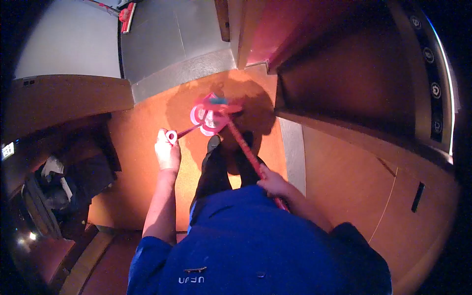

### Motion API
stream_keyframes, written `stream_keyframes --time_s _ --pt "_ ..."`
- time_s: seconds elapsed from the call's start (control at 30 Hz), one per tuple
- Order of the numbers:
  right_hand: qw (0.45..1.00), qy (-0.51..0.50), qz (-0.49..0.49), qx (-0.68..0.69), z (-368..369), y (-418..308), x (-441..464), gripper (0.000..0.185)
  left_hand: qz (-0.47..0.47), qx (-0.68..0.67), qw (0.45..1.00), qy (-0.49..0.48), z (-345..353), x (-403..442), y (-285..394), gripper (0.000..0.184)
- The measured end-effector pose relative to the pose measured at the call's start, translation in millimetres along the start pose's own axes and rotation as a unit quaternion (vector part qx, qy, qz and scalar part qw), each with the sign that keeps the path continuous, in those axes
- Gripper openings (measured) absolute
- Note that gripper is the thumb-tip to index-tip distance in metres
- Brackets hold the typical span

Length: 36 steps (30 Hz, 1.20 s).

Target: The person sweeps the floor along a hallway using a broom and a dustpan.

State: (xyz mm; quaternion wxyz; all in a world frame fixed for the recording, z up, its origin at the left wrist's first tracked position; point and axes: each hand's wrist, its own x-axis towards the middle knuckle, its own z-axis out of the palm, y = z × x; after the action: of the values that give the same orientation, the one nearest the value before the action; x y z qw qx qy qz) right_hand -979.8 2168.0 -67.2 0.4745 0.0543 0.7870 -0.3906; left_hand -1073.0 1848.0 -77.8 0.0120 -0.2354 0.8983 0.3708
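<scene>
Far L on my feed: a jumbled dark heap of soft-looking items (59,189), details too dim for me. Top L, nr the wall, I've got a red-and-white floor squeegee (128,18) on grey flooring. Next, L hand (167,156), fingers curled round a slim pink tube handle w/ a round hollow end (189,132). It runs down to a pink plastic dustpan w/ pale insides (210,129), on the orange floor (132,182) just ahead of the feet. Over the pan: a red-and-teal broom head (221,104) (v. blurred, can't tell if it's touching). Its long red patterned stick (244,147) slants back to R hand (273,183), fingers wrapped round it. Far R: a brown wooden panel (344,182).
</scene>
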Motion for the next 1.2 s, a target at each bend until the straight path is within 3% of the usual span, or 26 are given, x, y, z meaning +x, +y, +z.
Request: stream_keyframes --time_s 0.03,0.07,0.1,0.13,0.27,0.37,0.5,0.53,0.57,0.6,0.7,0.73,0.87,0.97,1.0,1.07,1.13,1.2 --pt "0.987 0.045 -0.134 -0.077 5 -4 3 0.067 0.006 -0.015 1.000 0.001 1 -1 -4 0.012" --pt "0.997 -0.009 -0.055 -0.048 1 -10 0 0.064 -0.002 -0.011 1.000 0.006 -2 -4 -4 0.012" --pt "0.997 -0.019 -0.058 -0.051 -16 -38 0 0.064 -0.022 -0.012 1.000 0.001 -5 -4 -1 0.012" --pt "0.997 -0.056 0.006 -0.047 -35 -62 10 0.067 -0.042 -0.011 0.999 -0.004 -5 -3 -2 0.013" --pt "0.987 -0.084 0.097 -0.092 -74 -71 102 0.072 -0.059 0.040 0.997 0.037 -8 -16 -13 0.016" --pt "0.958 -0.023 0.067 -0.278 -92 -43 173 0.074 -0.125 0.034 0.989 0.067 14 -14 -25 0.015" --pt "0.965 -0.135 0.088 -0.209 -85 9 190 0.075 -0.189 0.072 0.975 0.094 52 4 -26 0.015" --pt "0.979 -0.159 0.028 -0.126 -98 32 191 0.074 -0.179 0.076 0.974 0.112 81 11 -24 0.015" --pt "0.982 -0.123 -0.048 -0.134 -91 62 183 0.074 -0.167 0.078 0.975 0.126 91 8 -27 0.015" --pt "0.979 -0.179 0.020 -0.096 -101 52 175 0.074 -0.172 0.046 0.976 0.127 97 13 -28 0.015" --pt "0.972 -0.230 0.054 0.008 -134 17 168 0.069 -0.167 0.045 0.977 0.123 127 30 -33 0.014" --pt "0.981 -0.191 0.025 0.022 -123 36 178 0.068 -0.165 0.076 0.975 0.128 125 31 -34 0.014" --pt "0.993 -0.088 0.018 -0.070 -140 29 220 0.056 -0.161 0.085 0.973 0.140 93 24 -46 0.016" --pt "0.973 -0.062 0.111 -0.193 -171 17 280 0.050 -0.180 0.081 0.969 0.148 89 25 -44 0.016" --pt "0.973 -0.065 0.109 -0.193 -168 20 294 0.050 -0.183 0.091 0.968 0.148 93 28 -46 0.016" --pt "0.943 -0.070 0.076 -0.317 -155 31 323 0.053 -0.176 0.105 0.965 0.164 109 34 -55 0.016" --pt "0.951 -0.071 -0.002 -0.300 -122 50 325 0.051 -0.180 0.106 0.963 0.171 115 33 -56 0.016" --pt "0.966 -0.131 0.002 -0.224 -106 57 321 0.054 -0.169 0.103 0.963 0.185 133 45 -64 0.016"
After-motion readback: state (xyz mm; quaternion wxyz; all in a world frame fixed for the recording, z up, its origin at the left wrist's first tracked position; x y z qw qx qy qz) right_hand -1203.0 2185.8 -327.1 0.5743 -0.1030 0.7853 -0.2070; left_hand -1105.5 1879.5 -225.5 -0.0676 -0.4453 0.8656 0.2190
